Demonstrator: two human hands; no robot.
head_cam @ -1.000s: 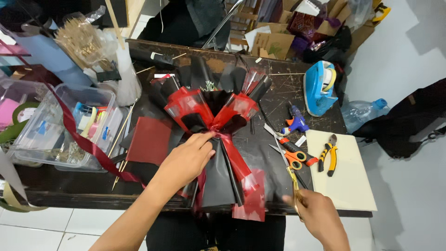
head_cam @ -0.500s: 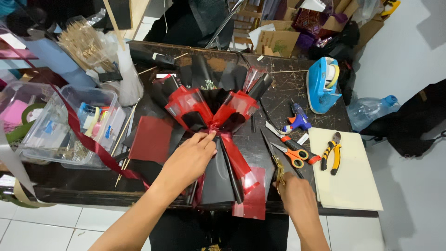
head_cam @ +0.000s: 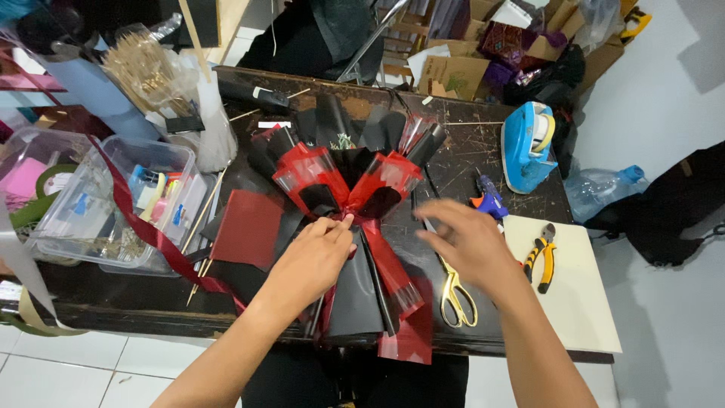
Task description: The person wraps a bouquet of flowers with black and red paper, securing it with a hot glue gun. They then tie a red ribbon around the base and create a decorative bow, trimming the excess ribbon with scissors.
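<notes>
1. Red ribbon (head_cam: 375, 240) on our black-and-red bouquet wrap (head_cam: 355, 227) sits pinched under our left hand (head_cam: 313, 261), fingers closed at the knot.
2. Our right hand (head_cam: 472, 242) hovers open beside it, above gold scissors (head_cam: 453, 291).
3. We judge tying is underway; next calls for steady tension.

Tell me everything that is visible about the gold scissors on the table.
The scissors lie flat on the dark table, near its front edge, just right of the red and black bouquet. They look like shiny gold metal, handles included. The two loop handles point toward the person, and the blades run away, partly hidden under the right hand, which is over them; whether it touches them cannot be told. The blades appear closed. A cream board lies to their right.
</notes>
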